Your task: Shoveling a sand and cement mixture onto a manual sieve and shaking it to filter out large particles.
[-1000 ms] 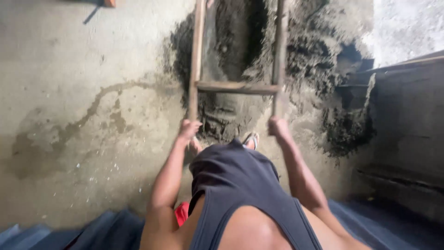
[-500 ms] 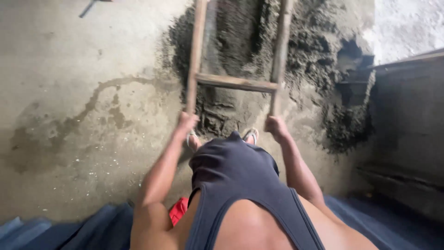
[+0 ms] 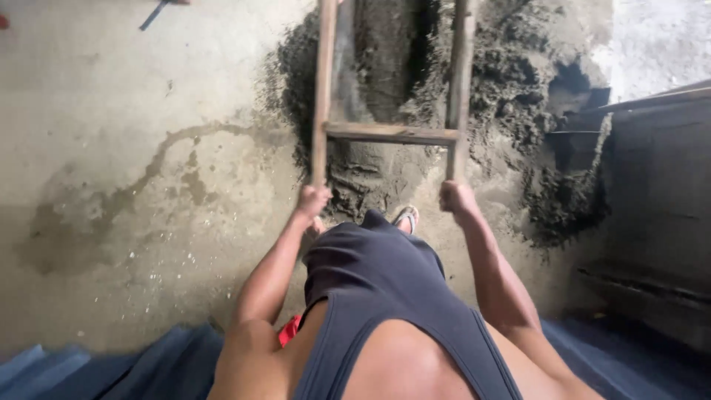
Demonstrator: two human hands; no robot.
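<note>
The left hand (image 3: 312, 201) and right hand (image 3: 456, 198) each clench a rail of the wooden ladder (image 3: 391, 133). Both grips should hold firm; footing lands near the wet mortar pile (image 3: 518, 81).

a: what are we wearing, down the middle of the frame?

b: a dark navy sleeveless top (image 3: 378, 281), cut low and wide at the armholes, hanging loose in soft folds.

a: so our arms are bare?

b: yes, no sleeves, and we see no gloves on our left hand (image 3: 312, 200) or right hand (image 3: 455, 198).

a: anything else?

b: a bit of red cloth (image 3: 289, 331) at the lower left of the top, and a pale sandal (image 3: 406, 218) just above its upper edge.
</note>
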